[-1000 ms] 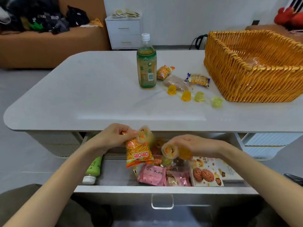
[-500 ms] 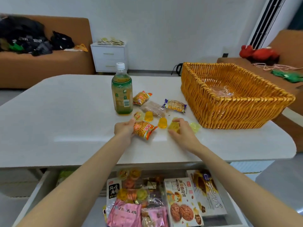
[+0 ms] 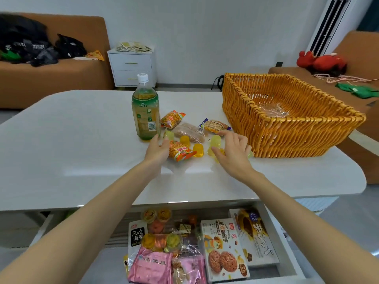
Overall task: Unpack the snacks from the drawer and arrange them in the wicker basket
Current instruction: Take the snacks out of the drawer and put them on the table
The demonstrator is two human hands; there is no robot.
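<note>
The wicker basket (image 3: 287, 128) stands on the white table (image 3: 82, 140) at the right, with only some clear wrapping inside. Small snacks lie left of it: an orange snack packet (image 3: 181, 152), several yellow jelly cups (image 3: 198, 149), a second orange packet (image 3: 171, 119) and a wrapped cake (image 3: 215, 126). My left hand (image 3: 156, 149) hovers with relaxed fingers beside the near packet. My right hand (image 3: 232, 150) is spread loosely over jelly cups next to the basket, holding nothing. The open drawer (image 3: 283, 253) below holds cookie boxes (image 3: 223, 249), pink packets (image 3: 151, 267) and fruit cups.
A green tea bottle (image 3: 146, 111) stands upright just beyond my left hand. Brown sofas flank the room, one with dark bags, one with a red plush toy (image 3: 322, 62). A white nightstand (image 3: 132, 67) sits against the far wall.
Both hands carried a packet and jelly cups from the drawer up to the table, set them down and let go. My fingers have now opened above them.
</note>
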